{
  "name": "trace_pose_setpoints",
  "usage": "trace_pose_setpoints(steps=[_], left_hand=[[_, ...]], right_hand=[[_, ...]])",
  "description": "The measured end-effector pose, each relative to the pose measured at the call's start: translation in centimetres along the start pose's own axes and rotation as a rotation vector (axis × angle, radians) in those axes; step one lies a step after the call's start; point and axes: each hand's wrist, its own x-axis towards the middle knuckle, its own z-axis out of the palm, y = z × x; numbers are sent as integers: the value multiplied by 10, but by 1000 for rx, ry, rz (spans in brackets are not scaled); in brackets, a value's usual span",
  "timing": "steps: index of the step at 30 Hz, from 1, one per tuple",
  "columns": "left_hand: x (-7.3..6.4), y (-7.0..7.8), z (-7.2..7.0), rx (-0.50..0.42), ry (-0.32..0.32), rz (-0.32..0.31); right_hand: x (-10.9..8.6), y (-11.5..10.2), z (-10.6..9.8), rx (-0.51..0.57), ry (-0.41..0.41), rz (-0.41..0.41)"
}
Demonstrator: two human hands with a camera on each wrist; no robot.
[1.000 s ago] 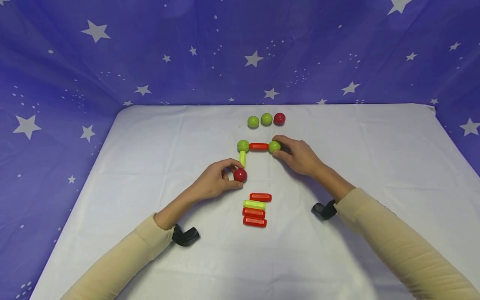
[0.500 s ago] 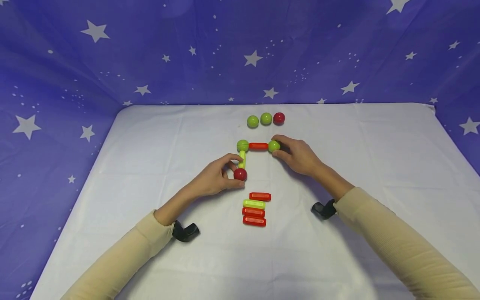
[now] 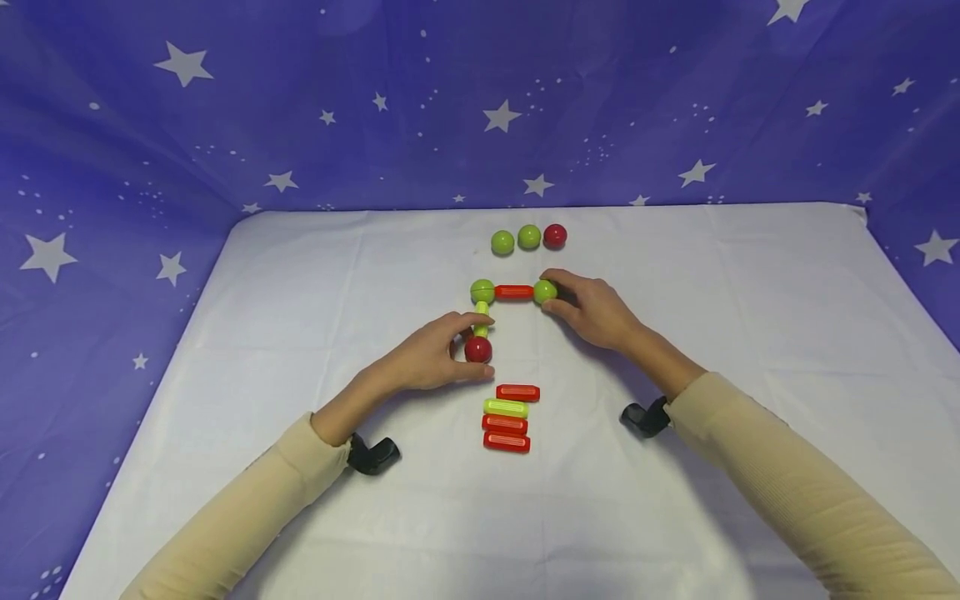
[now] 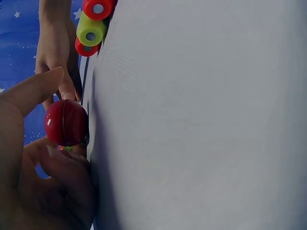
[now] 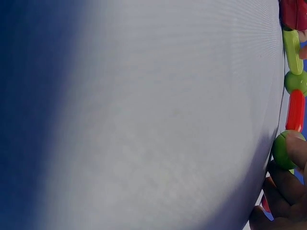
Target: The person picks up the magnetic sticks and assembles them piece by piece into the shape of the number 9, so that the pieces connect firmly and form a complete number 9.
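A magnetic-toy chain lies bent at a corner in the head view. Its red ball joins a lime rod, which meets a green corner ball; from there a red rod runs to a green end ball. My right hand pinches that end ball between thumb and fingers. Around the red ball, my left hand has its thumb and forefinger spread. The left wrist view shows a gap between the thumb and the red ball; whether other fingers touch it I cannot tell.
Two loose green balls and a loose red ball sit in a row behind the chain. Nearer me lie several loose rods, red and lime, on the white cloth. A starry blue curtain stands behind.
My left hand's fingers have spread away from the red ball, the forefinger now lying across the lime rod. The right hand keeps its grip on the end ball; the chain stays put.
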Motion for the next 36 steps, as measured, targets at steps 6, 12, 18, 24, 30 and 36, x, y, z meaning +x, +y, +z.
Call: trace_pose_setpoints(steps=[6, 12, 18, 24, 30, 36], left_hand=[[1, -1, -1, 9, 4, 13], [4, 1, -3, 60, -27, 4], [8, 4, -3, 129, -55, -3], [8, 4, -3, 99, -1, 10], [7, 2, -3, 50, 20, 33], [6, -3, -3, -23, 30, 53]], right_hand=[[0, 0, 0, -5, 5, -1], [0, -1, 1, -6, 7, 1], [0, -2, 1, -3, 1, 8], [1, 1, 0, -2, 0, 3], [1, 1, 0, 4, 0, -7], [0, -1, 1, 1, -2, 2]])
